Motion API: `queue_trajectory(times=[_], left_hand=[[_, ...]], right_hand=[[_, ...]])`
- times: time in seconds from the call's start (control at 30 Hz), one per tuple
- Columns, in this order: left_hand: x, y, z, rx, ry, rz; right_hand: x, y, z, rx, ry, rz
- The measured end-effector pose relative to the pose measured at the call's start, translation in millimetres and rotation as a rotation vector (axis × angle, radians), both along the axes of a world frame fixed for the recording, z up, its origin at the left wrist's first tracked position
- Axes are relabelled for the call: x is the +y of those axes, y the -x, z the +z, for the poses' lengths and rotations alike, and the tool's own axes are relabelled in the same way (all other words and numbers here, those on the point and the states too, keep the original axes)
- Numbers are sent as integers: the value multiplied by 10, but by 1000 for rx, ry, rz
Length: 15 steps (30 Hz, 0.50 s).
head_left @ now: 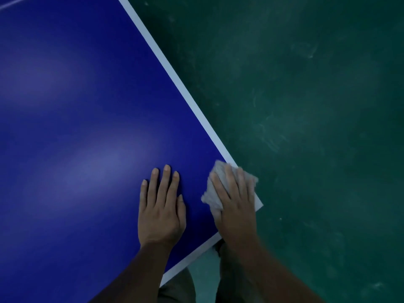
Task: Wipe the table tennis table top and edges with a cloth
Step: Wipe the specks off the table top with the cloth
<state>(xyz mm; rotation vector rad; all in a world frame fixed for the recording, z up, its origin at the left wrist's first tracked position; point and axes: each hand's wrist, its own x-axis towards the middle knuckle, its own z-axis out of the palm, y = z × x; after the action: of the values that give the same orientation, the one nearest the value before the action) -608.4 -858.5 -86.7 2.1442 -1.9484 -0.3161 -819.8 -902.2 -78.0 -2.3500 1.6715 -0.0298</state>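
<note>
Down at the near corner of the blue worktop (87,106), the grey cloth (207,197) sits right over the white border stripe (175,77), with a bit of it poking past the edge. On top of it, the right hand (235,200) lies flat, fingers straight and spread, pressing rather than grabbing. Just beside it, the left hand (161,206) rests palm-down on bare blue, fingers straight, holding nothing. The 2 hands are close but not touching. Beyond the edge is scuffed green floor (306,106).

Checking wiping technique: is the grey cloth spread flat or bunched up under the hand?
Bunched. The fluffy grey cloth shows rumpled, uneven edges around the right hand pressing it onto the blue table tennis table.
</note>
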Motion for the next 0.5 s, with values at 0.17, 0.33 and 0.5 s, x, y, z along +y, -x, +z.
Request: queue_trajectory(times=[0.17,0.33,0.5], left_hand=[[-13,8,66,-24,10,8],[-138,121,179,-18,26,235],[-956,479,305,42,-16,772]], right_hand=[[-731,-308,38,40,-2,73],[-580,124,74,31,-43,440],[-1066,503,30,-63,-48,892]])
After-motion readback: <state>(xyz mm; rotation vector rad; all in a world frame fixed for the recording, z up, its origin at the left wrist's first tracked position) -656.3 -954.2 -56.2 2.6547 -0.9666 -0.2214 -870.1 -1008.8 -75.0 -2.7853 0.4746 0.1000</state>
